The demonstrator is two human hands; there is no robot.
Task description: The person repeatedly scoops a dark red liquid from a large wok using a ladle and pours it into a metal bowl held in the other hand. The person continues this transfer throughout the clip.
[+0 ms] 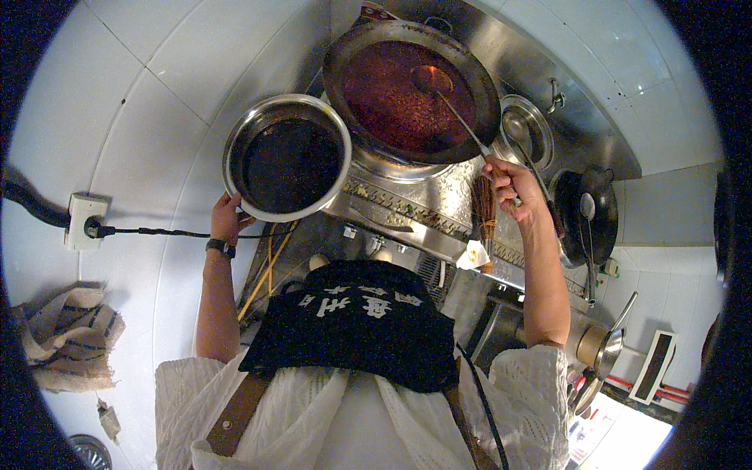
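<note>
My left hand (230, 214) grips the near left rim of a round steel basin (345, 158), which holds something very dark. Whether the basin rests on anything is hidden. Closed around the wooden handle of a ladle (461, 118) is my right hand (514, 185). The ladle's bowl sits in dark red, oily-looking liquid (382, 100) that fills much of a large wok (490, 117). The wok stands over a steel ring on the stove (452, 194), up and right of the basin.
A bamboo wok brush (484, 211) lies below my right hand, near a crumpled white paper (473, 255). Right of the wok are a steel bowl (543, 132) and a darker wok (605, 211) with a ladle. A power cord (164, 232) runs from a wall socket (88, 217) behind the basin.
</note>
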